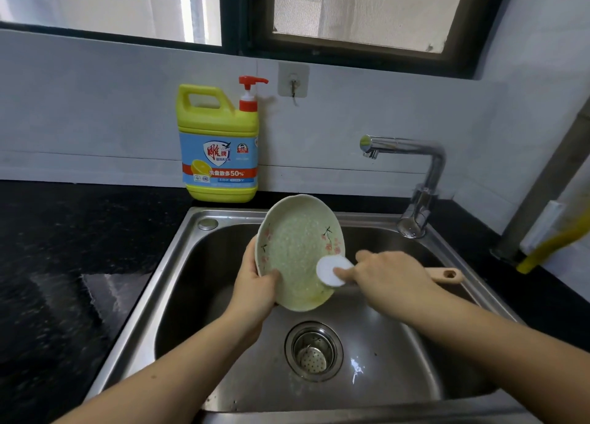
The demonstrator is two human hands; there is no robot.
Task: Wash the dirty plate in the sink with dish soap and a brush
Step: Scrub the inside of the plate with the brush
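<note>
While held tilted on edge above the sink (pixel 204 296), plate (pixel 297 241) turned with its inner face to the right and toward the viewer, lower edge off the basin floor. Pale green, pink blossoms near the rim; inner face coated with a grainy, soapy film, yellowish toward the bottom edge. Left hand (pixel 255 286) curled round the plate's left rim, thumb on the inner face, fingers behind. Right hand (pixel 389 276) wrapped round the handle of the brush (pixel 330 272), one fingertip resting on the round white head; head pressed against the plate's lower right inner face; pale handle end, with a hanging hole, jutting right past the hand toward the sink's right rim. Drain strainer (pixel 314 351) at the middle of the basin floor, below the plate, with a wet glint to its right. Soap bottle (pixel 218 142), yellow with a red pump, upright on the dark counter (pixel 64 264) against the wall, just behind the sink's back rim, left of the plate's top edge. Faucet (pixel 421 181) at the back right corner, spout pointing left, above the plate and apart from it. Open room across the near half of the basin, between the two forearms.
</note>
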